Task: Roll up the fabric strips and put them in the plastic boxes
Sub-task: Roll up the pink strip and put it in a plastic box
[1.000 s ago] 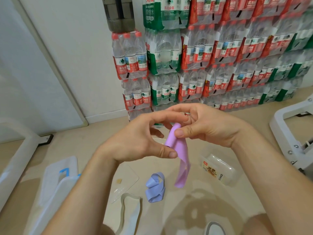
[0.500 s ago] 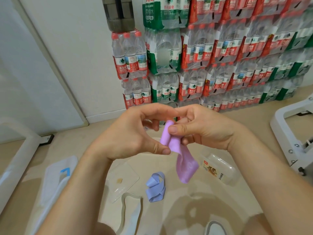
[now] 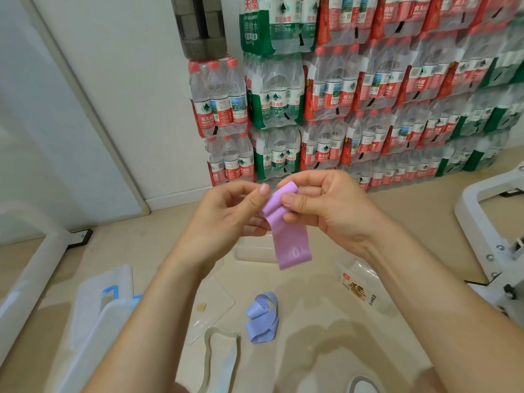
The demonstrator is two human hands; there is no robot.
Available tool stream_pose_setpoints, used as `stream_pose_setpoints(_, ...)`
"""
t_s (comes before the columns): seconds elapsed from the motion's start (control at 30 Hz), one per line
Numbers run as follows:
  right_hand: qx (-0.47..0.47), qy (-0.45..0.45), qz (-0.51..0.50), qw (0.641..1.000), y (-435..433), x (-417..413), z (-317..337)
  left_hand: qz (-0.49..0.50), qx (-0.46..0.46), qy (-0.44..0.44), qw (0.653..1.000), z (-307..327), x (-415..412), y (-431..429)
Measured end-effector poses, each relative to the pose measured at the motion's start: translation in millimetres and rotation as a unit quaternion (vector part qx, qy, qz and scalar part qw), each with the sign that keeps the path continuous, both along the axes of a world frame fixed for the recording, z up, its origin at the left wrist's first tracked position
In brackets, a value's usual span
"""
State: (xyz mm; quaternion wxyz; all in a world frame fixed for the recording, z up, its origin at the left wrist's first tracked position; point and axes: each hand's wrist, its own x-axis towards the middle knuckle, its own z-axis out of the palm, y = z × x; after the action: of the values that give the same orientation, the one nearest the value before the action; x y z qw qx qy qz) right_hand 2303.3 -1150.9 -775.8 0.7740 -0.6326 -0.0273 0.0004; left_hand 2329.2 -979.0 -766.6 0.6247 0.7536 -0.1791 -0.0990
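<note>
Both hands hold a pink-purple fabric strip (image 3: 289,239) in the air above the floor. My right hand (image 3: 326,211) pinches its rolled top end between thumb and fingers. My left hand (image 3: 226,219) touches the roll's left side with the thumb raised. The strip's free tail hangs flat below the hands. A blue-lilac strip (image 3: 262,317) lies loosely curled on the floor below. A white strip (image 3: 224,355) lies looped near the bottom edge. A clear plastic box (image 3: 360,285) with a printed label sits on the floor at the right. Another clear box (image 3: 252,251) is partly hidden behind the hands.
A clear flat lid (image 3: 212,307) lies on the floor left of the blue strip. A white and blue plastic container (image 3: 99,307) sits at lower left. Stacked packs of water bottles (image 3: 340,95) line the back wall. White metal frames stand at right (image 3: 487,236) and left (image 3: 34,262).
The hanging tail has grown shorter and turned flat toward the camera as the top was rolled. Both hands rose slightly and the left thumb lifted off the strip.
</note>
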Motion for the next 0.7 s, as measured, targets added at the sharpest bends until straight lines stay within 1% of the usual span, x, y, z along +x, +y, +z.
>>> stream_pose_setpoints(0.1,0.004,0.002,-0.018,1.000,2.5,0.1,-0.4,0.009,-0.013,0.000,1.000,0.1,-0.3,0.4)
stream_pose_setpoints(0.2,-0.020,0.001,-0.030,0.999,3.5,-0.7,0.6,0.033,-0.020,-0.013,0.999,-0.2,1.1,-0.2)
stream_pose_setpoints(0.3,-0.067,0.007,-0.031,0.997,2.0,-2.1,1.5,0.051,-0.014,-0.033,0.998,-1.6,3.0,-1.2)
stream_pose_setpoints(0.43,-0.166,0.000,-0.034,0.985,-0.7,-3.2,3.8,0.046,-0.008,-0.048,0.998,-2.3,2.9,-2.9)
stream_pose_setpoints(0.53,-0.209,0.002,-0.031,0.978,-3.3,-3.9,5.8,0.049,-0.006,-0.051,0.997,-3.6,2.9,-3.8)
stream_pose_setpoints(0.6,-0.208,0.008,-0.027,0.978,-5.2,-3.6,5.4,0.043,-0.010,-0.053,0.998,-4.3,2.7,-4.9)
stream_pose_setpoints(0.7,-0.154,0.020,-0.014,0.988,-5.9,-2.5,3.2,0.043,-0.025,-0.056,0.997,-4.7,2.8,-7.2)
